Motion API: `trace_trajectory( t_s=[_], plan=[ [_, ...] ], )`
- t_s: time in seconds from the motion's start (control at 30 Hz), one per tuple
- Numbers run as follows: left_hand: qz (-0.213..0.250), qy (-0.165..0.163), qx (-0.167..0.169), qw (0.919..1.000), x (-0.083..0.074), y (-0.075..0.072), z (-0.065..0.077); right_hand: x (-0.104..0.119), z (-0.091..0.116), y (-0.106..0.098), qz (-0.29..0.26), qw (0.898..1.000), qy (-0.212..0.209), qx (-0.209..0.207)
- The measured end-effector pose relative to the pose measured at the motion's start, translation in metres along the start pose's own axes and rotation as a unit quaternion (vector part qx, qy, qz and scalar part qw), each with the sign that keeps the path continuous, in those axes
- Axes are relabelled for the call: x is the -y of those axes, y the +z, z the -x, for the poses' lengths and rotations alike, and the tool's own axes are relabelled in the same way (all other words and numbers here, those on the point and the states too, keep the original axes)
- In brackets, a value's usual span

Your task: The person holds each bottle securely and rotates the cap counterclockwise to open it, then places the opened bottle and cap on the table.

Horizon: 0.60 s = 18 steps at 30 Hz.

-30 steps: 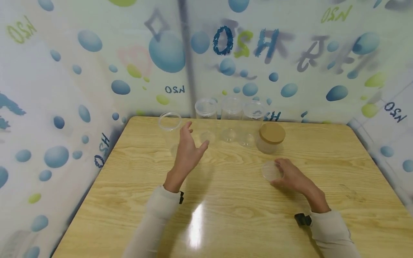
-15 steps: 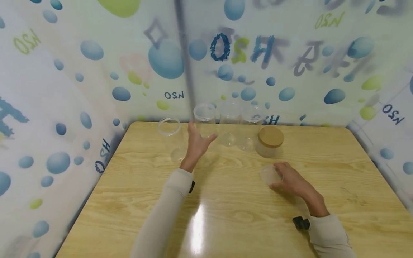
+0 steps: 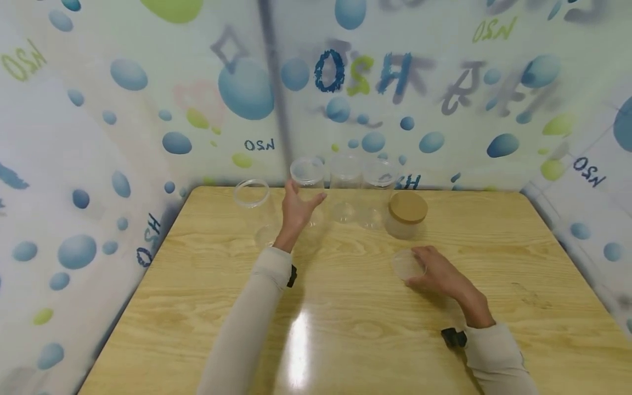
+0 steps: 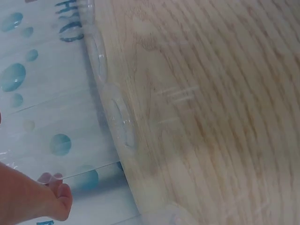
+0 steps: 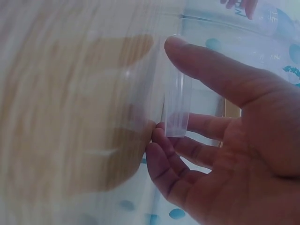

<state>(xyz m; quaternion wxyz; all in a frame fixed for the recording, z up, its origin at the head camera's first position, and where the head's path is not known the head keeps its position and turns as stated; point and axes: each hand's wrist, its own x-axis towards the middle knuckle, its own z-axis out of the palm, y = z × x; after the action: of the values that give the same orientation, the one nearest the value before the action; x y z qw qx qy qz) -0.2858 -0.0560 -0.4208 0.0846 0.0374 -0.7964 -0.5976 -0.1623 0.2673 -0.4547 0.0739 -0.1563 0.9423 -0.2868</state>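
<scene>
Near the back edge of the wooden table [image 3: 355,307], the left hand [image 3: 295,213] is at the tall clear jar [image 3: 308,176] that stands second from the left. Its thumb is at the right side of the jar and its fingers are at the left, but I cannot tell if they press on it. A soft, even squeeze looks best, because smooth, see-through walls may slip. The far-left jar [image 3: 256,214] is near the left hand, and two more tall jars [image 3: 345,189] stand on the other side. So a slow, straight move should be safer than a swing, which could knock one over. In front of the short jar with a brown top [image 3: 406,218], the right hand [image 3: 438,275] holds a clear round lid [image 3: 406,265] by its edge with thumb and fingers. A gentle hold there should be enough, as pinching hard might bend it.
</scene>
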Motion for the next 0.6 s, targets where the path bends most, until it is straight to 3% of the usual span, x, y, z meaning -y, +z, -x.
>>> trace_trajectory(
  t_s=[0.2, 0.6],
  plan=[
    [0.012, 0.016, -0.011, 0.9997, 0.0, 0.001, 0.007, 0.001, 0.0, 0.0, 0.002, 1.0, 0.008, 0.002],
    [0.027, 0.085, -0.04, 0.9953, -0.002, -0.005, 0.04, 0.001, 0.0, 0.001, 0.008, 1.0, 0.007, -0.001]
  ],
)
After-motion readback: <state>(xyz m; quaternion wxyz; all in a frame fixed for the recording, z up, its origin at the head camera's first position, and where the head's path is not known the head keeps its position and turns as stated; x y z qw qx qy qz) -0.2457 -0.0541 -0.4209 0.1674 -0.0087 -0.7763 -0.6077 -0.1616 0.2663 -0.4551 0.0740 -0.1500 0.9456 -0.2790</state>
